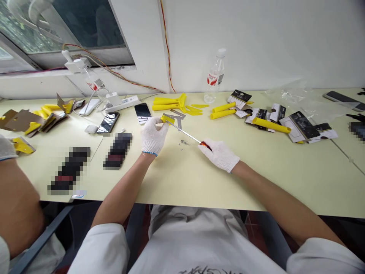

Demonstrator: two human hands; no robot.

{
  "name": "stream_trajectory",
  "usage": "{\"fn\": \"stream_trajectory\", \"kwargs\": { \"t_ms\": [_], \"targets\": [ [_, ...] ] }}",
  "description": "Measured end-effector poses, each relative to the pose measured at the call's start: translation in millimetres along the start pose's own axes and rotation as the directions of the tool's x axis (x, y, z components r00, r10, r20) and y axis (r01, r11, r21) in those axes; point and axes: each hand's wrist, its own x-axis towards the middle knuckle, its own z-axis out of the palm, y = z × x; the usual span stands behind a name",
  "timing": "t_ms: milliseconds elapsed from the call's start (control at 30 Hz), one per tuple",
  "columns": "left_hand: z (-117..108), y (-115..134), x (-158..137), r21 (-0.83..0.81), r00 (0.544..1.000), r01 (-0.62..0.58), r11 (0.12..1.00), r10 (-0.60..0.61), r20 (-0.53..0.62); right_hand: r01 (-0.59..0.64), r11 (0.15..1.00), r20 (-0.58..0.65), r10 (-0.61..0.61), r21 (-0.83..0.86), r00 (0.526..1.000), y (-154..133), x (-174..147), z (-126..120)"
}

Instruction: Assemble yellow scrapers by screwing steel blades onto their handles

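Note:
In a white knit glove, my left hand [154, 134] grips a small yellow plastic piece [167, 119], probably a scraper head. My right hand [221, 154], gloved too, is closed around the red handle of a screwdriver [186, 134]. The long metal shaft slants up and left, its tip at the yellow piece; whether it sits in a screw is too small to tell. Flat metal blades [178, 121] lie just beyond that tip. Small screws [184, 142] are scattered on the table below the shaft. Behind my left hand lie yellow handles [165, 101] and flat yellow pieces [194, 111].
Packaged yellow tools with black-and-white cards [300, 125] lie at the right. A plastic bottle [214, 78] stands by the wall. Phones [108, 122], a power strip [125, 103] and opened cartons [21, 120] are on the left. A co-worker's arm [18, 190] is at the far left.

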Motion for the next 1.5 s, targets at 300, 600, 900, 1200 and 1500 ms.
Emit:
{"fn": "stream_trajectory", "kwargs": {
  "t_ms": [300, 600, 900, 1200, 1500],
  "targets": [
    [-5.8, 16.9, -7.7, -0.041, 0.998, 0.045, 0.998, -0.043, 0.044, 0.015, 0.999, 0.046, -0.017, 0.036, 0.999, -4.7, -0.4, -3.1],
    [-7.5, 17.1, -9.1, 0.003, 0.997, 0.054, 0.999, -0.054, 0.060, 0.010, 0.999, 0.061, -0.012, 0.048, 0.998, -4.0, -0.3, -3.7],
    [-3.7, 1.2, -4.0, 0.058, 0.996, 0.030, 0.998, -0.035, 0.088, 0.014, 0.999, 0.061, -0.017, 0.053, 0.998, -4.8, -0.3, -5.4],
    [3.4, -16.1, 1.4, 0.082, 0.995, -0.075, 0.994, 0.070, 0.069, -0.007, 0.998, 0.051, 0.003, 0.068, 0.999, -9.8, -2.5, -11.0],
    [8.6, -23.0, 5.8, 0.126, 0.991, -0.124, 0.984, 0.117, 0.065, -0.353, 0.857, 0.323, 0.236, 0.376, 0.916, -20.1, -6.5, -32.4]
  ]
}}
